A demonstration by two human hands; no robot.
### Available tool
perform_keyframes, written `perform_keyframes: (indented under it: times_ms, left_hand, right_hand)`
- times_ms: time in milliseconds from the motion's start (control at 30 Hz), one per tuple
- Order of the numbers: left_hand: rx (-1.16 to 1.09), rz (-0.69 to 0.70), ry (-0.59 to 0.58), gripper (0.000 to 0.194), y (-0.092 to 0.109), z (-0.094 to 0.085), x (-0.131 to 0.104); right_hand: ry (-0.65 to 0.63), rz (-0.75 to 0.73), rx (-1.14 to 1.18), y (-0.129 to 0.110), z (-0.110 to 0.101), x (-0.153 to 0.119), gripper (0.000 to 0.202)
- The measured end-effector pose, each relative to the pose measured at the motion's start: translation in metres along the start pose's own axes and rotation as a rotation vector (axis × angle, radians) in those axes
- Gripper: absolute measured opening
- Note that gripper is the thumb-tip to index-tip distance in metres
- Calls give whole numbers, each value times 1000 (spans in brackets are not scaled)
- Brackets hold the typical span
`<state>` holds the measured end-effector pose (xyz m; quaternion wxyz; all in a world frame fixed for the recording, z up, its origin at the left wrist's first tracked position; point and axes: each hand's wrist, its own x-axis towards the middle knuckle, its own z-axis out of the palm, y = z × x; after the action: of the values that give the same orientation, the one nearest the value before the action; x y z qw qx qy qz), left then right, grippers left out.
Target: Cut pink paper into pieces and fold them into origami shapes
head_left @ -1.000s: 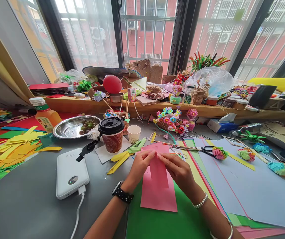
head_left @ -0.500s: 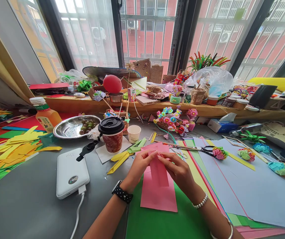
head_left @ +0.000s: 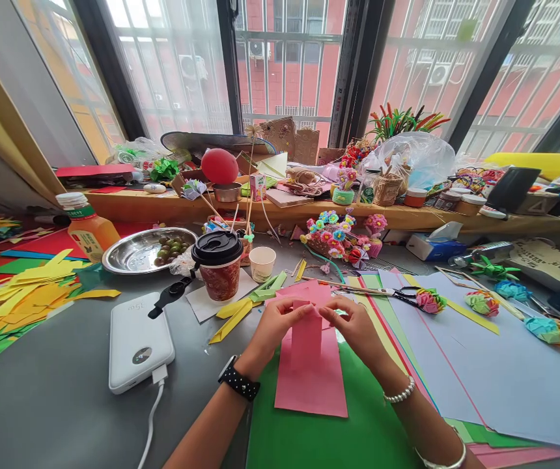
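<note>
In the head view, the pink strip is held by its top edge, between the two hands, above the pink sheet. By the thumb and fingers of the left hand, the left part of this edge is pinched; by the right hand, the right corner is pinched in the same manner. The pink sheet is laid on the green sheet. A watch is worn on the left wrist, and a bead bracelet on the right one.

To the left of the hands, the power bank is placed on the grey table, with a cable plugged in. Behind it are seen the lidded cup, the paper cup and a metal bowl, in which round green fruits are contained. Yellow strips are heaped at the far left. On the right, scissors are rested on the white sheets, near a paper flower.
</note>
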<state>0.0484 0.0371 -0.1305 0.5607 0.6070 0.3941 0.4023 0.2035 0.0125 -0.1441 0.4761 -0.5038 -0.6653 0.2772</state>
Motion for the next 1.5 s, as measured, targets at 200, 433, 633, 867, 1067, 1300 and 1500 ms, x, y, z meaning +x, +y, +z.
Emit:
perform_keyframes:
  times_ms: [200, 433, 633, 867, 1067, 1300, 1500]
  left_hand:
    - [-7, -88, -83, 30, -3, 0, 0]
    - [0, -82, -88, 30, -2, 1, -1]
    - [69, -64, -50, 28, -2, -3, 1]
    - [103, -49, -37, 29, -3, -3, 1]
    - [129, -42, -46, 28, -4, -3, 1]
    - [155, -67, -61, 29, -9, -4, 2]
    - [181, -80, -62, 31, -8, -3, 2]
  right_hand:
    - [-137, 163, 136, -5, 0, 0, 22]
    - [-139, 235, 215, -7, -1, 1, 23]
    - [-80, 250, 196, -6, -2, 2, 23]
    - [-164, 346, 339, -5, -5, 3, 19]
    - [-179, 416, 374, 1, -5, 2, 22]
    - [-188, 420, 352, 0, -6, 1, 20]
    - [-189, 419, 341, 1, -5, 1, 22]
